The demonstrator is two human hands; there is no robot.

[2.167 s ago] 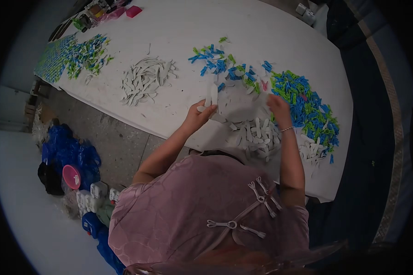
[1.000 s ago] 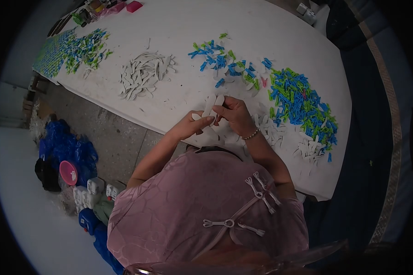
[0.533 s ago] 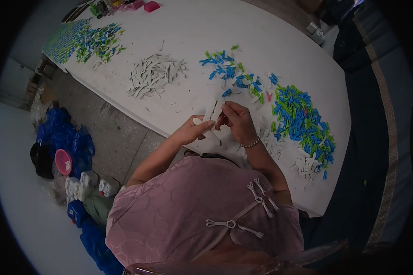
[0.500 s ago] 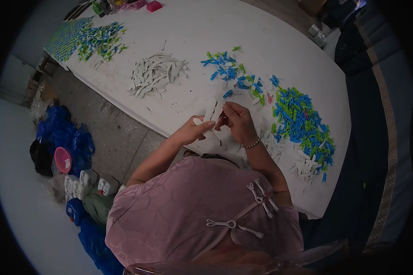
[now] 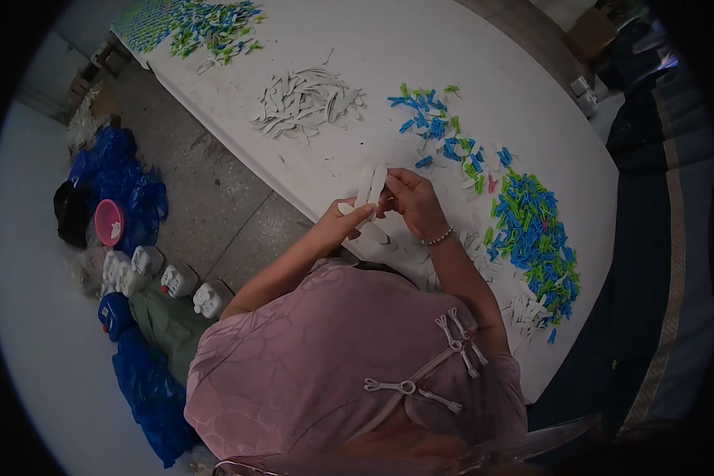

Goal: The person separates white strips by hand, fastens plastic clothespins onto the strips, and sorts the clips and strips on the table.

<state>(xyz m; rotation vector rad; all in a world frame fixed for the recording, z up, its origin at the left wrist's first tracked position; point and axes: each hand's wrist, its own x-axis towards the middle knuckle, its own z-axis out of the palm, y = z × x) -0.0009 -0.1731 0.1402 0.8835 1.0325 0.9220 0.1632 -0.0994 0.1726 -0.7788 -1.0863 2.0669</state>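
Note:
Several flat white strips (image 5: 364,187) with rounded ends stick up and out from my left hand (image 5: 346,222), which is closed around them with the thumb on top. My right hand (image 5: 415,201) has its fingers closed at the upper end of one strip; the fingertips are partly hidden behind it. Both hands are held close together above the near edge of the white table (image 5: 484,71). Past them lies a pile of similar thin white strips (image 5: 308,103). Small blue and green plastic clips (image 5: 428,119) are scattered ahead of my right hand.
A large heap of blue and green clips (image 5: 531,238) lies on the right, with loose white pieces (image 5: 525,314) beside it. More clips (image 5: 214,30) cover the far left end. On the floor are a pink basin (image 5: 109,222), white jugs (image 5: 179,280) and blue plastic bags (image 5: 119,178).
The view has shifted, so the table and piles sit differently in the frame. My hands stay together on the white strips, and my right fingers are still at their upper end.

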